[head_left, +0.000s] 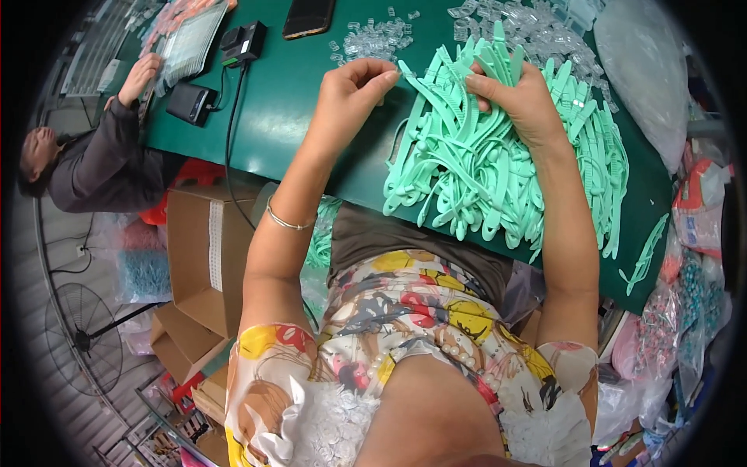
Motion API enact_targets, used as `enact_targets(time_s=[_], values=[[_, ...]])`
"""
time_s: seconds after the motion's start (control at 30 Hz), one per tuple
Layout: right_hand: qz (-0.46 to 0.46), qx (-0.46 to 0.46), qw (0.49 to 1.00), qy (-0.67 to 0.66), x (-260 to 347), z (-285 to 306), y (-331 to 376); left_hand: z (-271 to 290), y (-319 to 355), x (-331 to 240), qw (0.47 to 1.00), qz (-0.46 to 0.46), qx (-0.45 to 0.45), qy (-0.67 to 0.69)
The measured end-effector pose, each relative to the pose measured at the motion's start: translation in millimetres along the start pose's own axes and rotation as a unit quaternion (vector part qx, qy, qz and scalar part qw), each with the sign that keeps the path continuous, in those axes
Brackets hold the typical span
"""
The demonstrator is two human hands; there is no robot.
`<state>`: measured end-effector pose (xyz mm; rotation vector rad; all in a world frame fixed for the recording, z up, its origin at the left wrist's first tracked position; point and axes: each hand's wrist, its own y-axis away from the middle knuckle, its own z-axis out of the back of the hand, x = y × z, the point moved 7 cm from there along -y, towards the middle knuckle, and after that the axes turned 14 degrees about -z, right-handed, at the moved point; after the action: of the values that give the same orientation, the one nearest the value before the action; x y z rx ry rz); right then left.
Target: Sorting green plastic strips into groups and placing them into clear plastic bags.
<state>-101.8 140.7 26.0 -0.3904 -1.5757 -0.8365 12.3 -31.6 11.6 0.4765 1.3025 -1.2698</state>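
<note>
Thumb and forefinger of my left hand (352, 95) are pinched together beside the tip of a mint-green strap; whatever lies between them is too small to make out. My right hand (520, 100) is closed around several mint-green plastic straps (498, 58), with their ends sticking up past the thumb. Beneath and around it spreads a large heap of the same toothed straps (467, 175), hanging over the table's near edge. Small clear plastic pieces (373, 39) lie loose just beyond my left hand.
More clear pieces (529, 27) and a clear plastic bag (642, 70) sit at the far right of the green table (284, 117). A phone (309, 17), a black device (243, 44) and a cable are farther left. A co-worker (97, 167) is at the left, above cardboard boxes (204, 257).
</note>
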Motion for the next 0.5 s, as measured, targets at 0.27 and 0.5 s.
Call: enact_targets(time_s=[0.27, 0.5], values=[[0.027, 0.0, 1.0, 0.014, 1, -4, 1, -57, -8, -3, 0.895, 0.17, 0.016, 0.412], [0.031, -0.004, 0.999, 0.038, 0, -2, 0, -62, -9, -4, 0.901, 0.172, 0.008, 0.397]])
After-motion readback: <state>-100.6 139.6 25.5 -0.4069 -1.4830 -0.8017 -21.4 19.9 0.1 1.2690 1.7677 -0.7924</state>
